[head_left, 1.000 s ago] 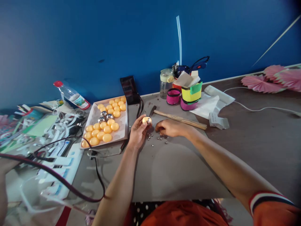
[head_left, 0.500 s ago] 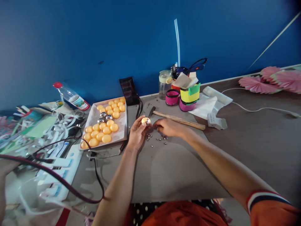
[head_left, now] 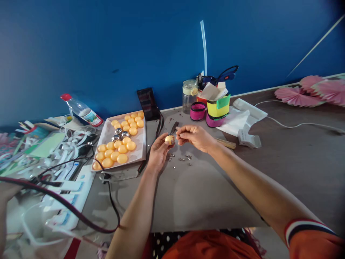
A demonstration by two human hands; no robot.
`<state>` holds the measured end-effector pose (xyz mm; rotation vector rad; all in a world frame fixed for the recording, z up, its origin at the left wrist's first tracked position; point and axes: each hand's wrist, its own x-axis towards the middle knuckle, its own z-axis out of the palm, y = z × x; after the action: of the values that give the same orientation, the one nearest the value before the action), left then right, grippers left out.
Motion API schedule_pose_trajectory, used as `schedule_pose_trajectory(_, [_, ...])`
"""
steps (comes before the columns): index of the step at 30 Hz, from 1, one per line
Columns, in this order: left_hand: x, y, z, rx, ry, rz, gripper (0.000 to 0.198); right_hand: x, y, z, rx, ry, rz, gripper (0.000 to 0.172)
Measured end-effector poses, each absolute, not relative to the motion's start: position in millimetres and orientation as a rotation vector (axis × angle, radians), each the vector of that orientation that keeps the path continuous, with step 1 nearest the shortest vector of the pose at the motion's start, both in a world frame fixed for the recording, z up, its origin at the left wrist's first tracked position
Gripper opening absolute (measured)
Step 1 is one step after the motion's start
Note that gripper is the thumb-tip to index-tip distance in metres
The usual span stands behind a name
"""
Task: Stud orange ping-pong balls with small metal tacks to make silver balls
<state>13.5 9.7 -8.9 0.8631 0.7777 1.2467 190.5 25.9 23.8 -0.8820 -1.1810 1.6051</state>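
Note:
My left hand (head_left: 159, 153) grips a pale orange ball (head_left: 169, 139) with shiny silver bits on its right side. Close to the ball's right, the fingers of my right hand (head_left: 196, 138) are pinched together; whatever is between them is too small to make out. Below that hand, several small silver studs (head_left: 186, 158) lie scattered on the table. A hammer (head_left: 226, 144) with a wooden handle rests behind my right hand, which covers most of the handle. To the left, a white tray (head_left: 138, 144) holds many orange balls (head_left: 122, 158) and several silver-covered balls (head_left: 125, 134).
A clear jar (head_left: 189, 97), a pink band (head_left: 197, 111) and a yellow-green container (head_left: 218, 107) stand at the back. A small white box (head_left: 248, 139) lies to the right. Cables, a bottle (head_left: 87, 114) and white clutter crowd the left side.
My right hand has risen from beside the studs toward the ball, its fingers pinched, and now covers more of the hammer handle. My left hand has turned the ball slightly.

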Motion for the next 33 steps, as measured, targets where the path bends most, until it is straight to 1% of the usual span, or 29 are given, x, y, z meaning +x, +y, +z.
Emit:
schedule_pose_trajectory(7, [16.1,7.6,-6.0,0.885,0.79,1.231,0.039,186.2,21.8,26.4,-1.022,-1.382,1.414,0.012])
schedule_pose_trajectory(15, [17.9,7.2,-3.7,0.913,0.814,1.218,0.037,180.8,16.3,30.9,-1.219,-1.587,1.276,0.015])
schedule_pose_trajectory(20, [17.0,9.0,-10.1,0.999,0.858,1.215,0.037,178.5,14.0,35.8,-1.269,-1.647,1.241,0.013])
schedule_pose_trajectory(25, [15.4,10.1,-16.8,1.117,0.959,1.21,0.039,179.1,15.4,29.5,-1.349,-1.634,1.254,0.009])
schedule_pose_trajectory(33, [18.5,7.0,-13.0,1.228,1.038,1.188,0.037,174.0,14.9,25.5,-1.429,-1.54,1.266,0.005])
